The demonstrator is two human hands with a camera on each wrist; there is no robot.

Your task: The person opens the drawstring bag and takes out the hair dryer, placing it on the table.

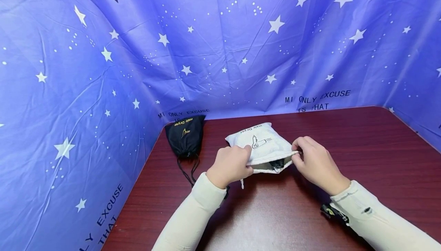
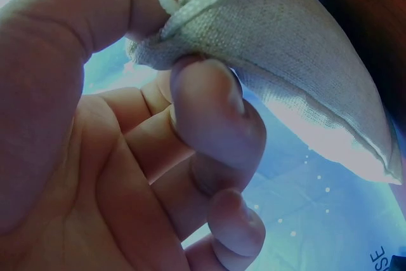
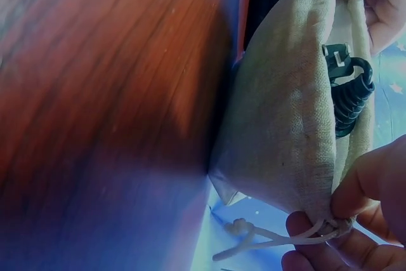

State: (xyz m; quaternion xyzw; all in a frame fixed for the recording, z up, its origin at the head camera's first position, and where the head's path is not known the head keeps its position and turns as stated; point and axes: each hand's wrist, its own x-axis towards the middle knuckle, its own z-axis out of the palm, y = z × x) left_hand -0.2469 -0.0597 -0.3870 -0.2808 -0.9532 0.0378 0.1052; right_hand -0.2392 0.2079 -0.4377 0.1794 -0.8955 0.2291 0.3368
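Observation:
A white drawstring bag (image 1: 267, 143) printed "Hair Dryer" is held above the table with its mouth spread toward me. The left hand (image 1: 232, 164) pinches the left corner of the mouth between thumb and fingers. At the opposite corner, the right hand (image 1: 315, 163) pinches the rim near the drawstring's exit, where a knotted cord (image 3: 254, 239) dangles. Inside the mouth shows a black coiled cord with a plug (image 3: 349, 96); whatever lies deeper is hidden by the cloth. In the left wrist view the bag's fabric (image 2: 273, 36) tapers away from the fingertips.
A black drawstring bag (image 1: 186, 136), also printed "Hair Dryer", lies at the table's back left, its mouth drawn together and cords trailing forward. The dark red wooden table (image 1: 361, 147) meets a blue star-patterned curtain (image 1: 220, 44) at the back and sides.

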